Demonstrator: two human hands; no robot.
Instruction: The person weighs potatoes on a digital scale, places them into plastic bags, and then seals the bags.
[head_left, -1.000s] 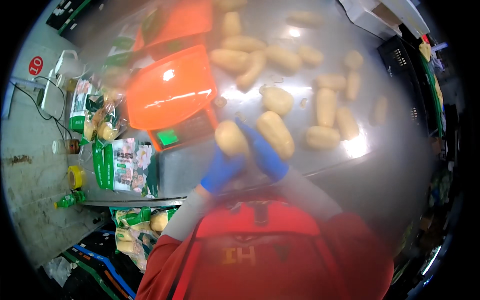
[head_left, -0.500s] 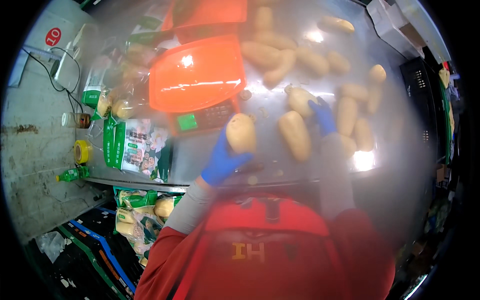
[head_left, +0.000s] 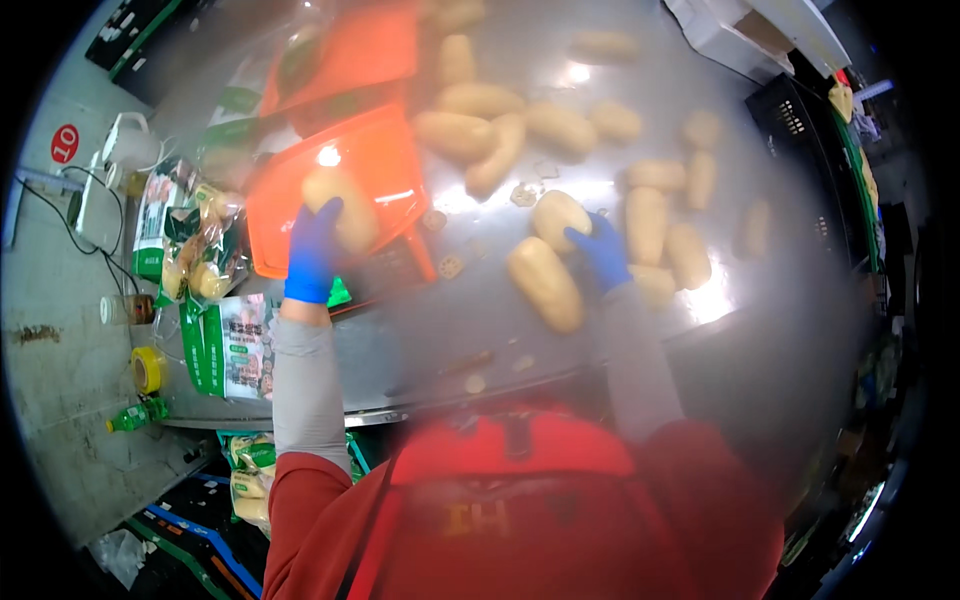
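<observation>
My left hand (head_left: pixel 315 262), in a blue glove, is wrapped round a pale lotus root section (head_left: pixel 343 208) over the orange tray (head_left: pixel 280 185) of a scale. Whether the root touches the tray I cannot tell. My right hand (head_left: pixel 602 252), also gloved in blue, has its fingers round the end of another lotus root section (head_left: pixel 558 220) on the steel table. A longer lotus root section (head_left: pixel 545 285) lies just beside that one, on its near side. The scale's display is mostly hidden behind my left hand.
Several lotus root sections (head_left: pixel 480 98) are spread over the far and right parts of the steel table (head_left: pixel 450 345). Printed green-and-white bags (head_left: pixel 235 345), yellow tape (head_left: pixel 148 370) and a green bottle (head_left: pixel 137 414) sit at the left. A black crate (head_left: pixel 800 130) stands far right.
My left hand has carried its lotus root left and away from me, from the scale's near side to over the orange tray. My right hand stays at its lotus root. The view has shifted.
</observation>
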